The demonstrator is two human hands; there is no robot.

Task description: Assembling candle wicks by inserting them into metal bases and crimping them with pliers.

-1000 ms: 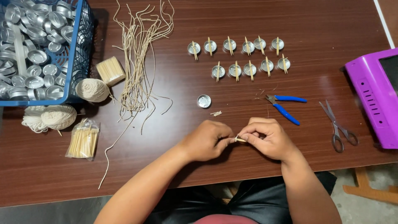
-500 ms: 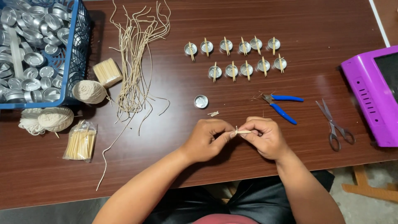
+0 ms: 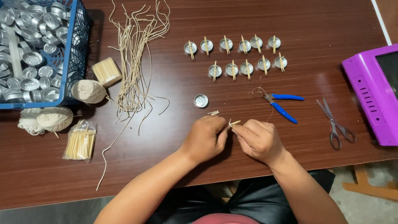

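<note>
My left hand [image 3: 204, 139] and right hand [image 3: 259, 140] pinch one little stick [image 3: 234, 122] together; a tin cup [image 3: 201, 101] sits just past them.

Over the brown desk [image 3: 174, 161], the left hand [image 3: 204, 139] and right hand [image 3: 259, 140] meet, their fingers [image 3: 224, 133] pinching a small wooden stick [image 3: 234, 122]. An empty metal tealight cup [image 3: 201, 101] sits just beyond the left hand. Blue-handled pliers [image 3: 282, 105] and scissors [image 3: 335, 124] lie to the right. Further off stand two rows of cups with sticks [image 3: 236, 56], loose wick strands [image 3: 134, 58] and a blue basket [image 3: 72, 62] of cups.
</note>
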